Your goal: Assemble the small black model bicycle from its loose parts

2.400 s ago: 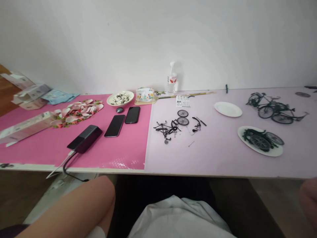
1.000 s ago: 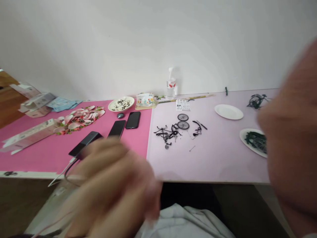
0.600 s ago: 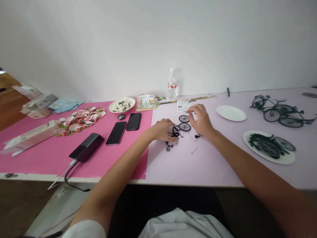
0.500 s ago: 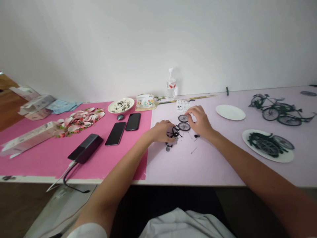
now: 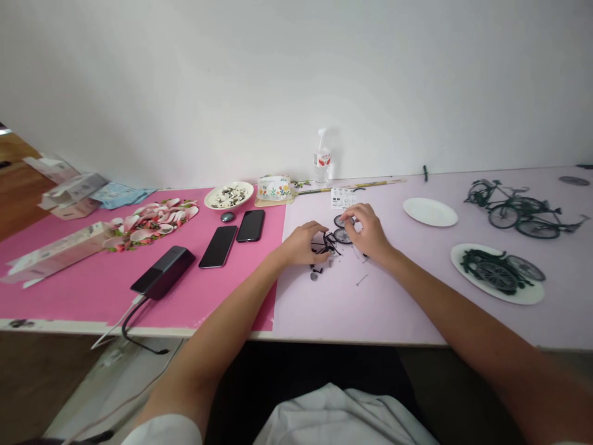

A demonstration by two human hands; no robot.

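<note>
My left hand (image 5: 303, 243) curls around a small black model bicycle frame (image 5: 325, 243) lying on the pale table, thumb and index finger on either side of it. My right hand (image 5: 367, 235) bends over two small spoked wheels (image 5: 341, 235) with thumb and fingertips together; what is between them is too small to make out. Its fingers partly cover the wheels. Loose black bits (image 5: 317, 270), a small grey disc (image 5: 314, 277) and a thin rod (image 5: 362, 280) lie near the hands.
Bicycle models (image 5: 523, 210) and a white plate (image 5: 458, 258) of dark parts are on the right, near another white plate (image 5: 430, 212). Behind my hands stand a printed sheet (image 5: 343, 198) and bottle (image 5: 322, 162). Left are phones (image 5: 218, 247), a power bank (image 5: 163, 272) and petal-like pieces (image 5: 152, 225).
My right hand has moved slightly left, its fingertips now covering more of the wheels. My left hand stays at the frame. The whole view has shifted a little.
</note>
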